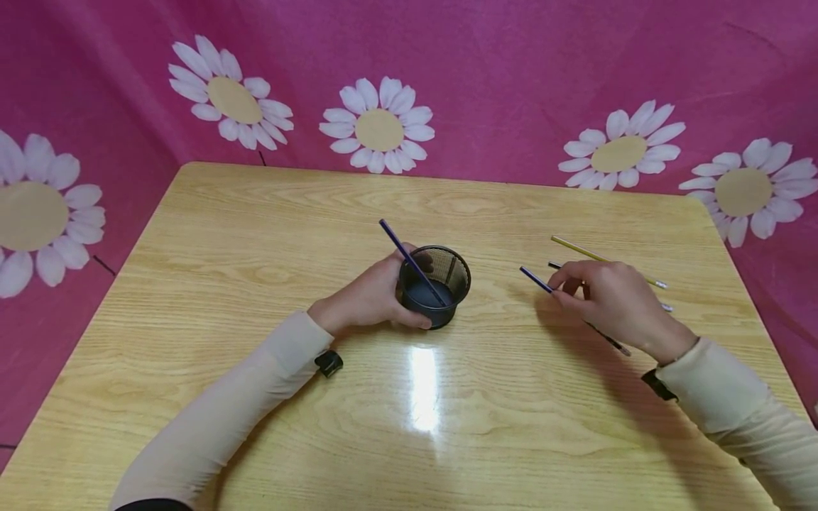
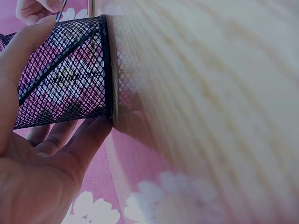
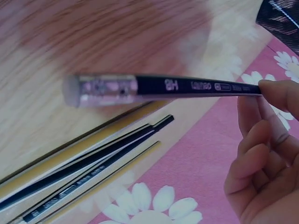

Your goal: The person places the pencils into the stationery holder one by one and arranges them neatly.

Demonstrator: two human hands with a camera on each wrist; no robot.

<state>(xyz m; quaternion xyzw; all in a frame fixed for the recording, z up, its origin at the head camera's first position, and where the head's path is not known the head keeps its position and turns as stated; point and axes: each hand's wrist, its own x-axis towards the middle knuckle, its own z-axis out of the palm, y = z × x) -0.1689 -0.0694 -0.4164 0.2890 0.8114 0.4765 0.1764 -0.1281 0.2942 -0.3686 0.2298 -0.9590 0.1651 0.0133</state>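
My left hand (image 1: 373, 294) grips a black wire-mesh pencil cup (image 1: 457, 273) on the table, with the thumb on the near side and the fingers round the far side. In the left wrist view, the base of the mesh cup (image 2: 70, 74) is close against the wood. A dark blue pencil (image 1: 409, 255) leans inside the cup and sticks out past its rim. To the right, my right hand (image 1: 610, 298) pinches another dark pencil (image 3: 196, 86) between thumb and fingertips. Its eraser end points back toward the wrist, and "HB" shows on its barrel.
Under and behind the right hand, a yellow pencil (image 1: 581, 248) and a dark pencil (image 1: 667, 308) lie on the wooden table (image 1: 255, 234). Pink cloth (image 1: 498, 85) with white daisies rises behind the table's far edge and along its sides.
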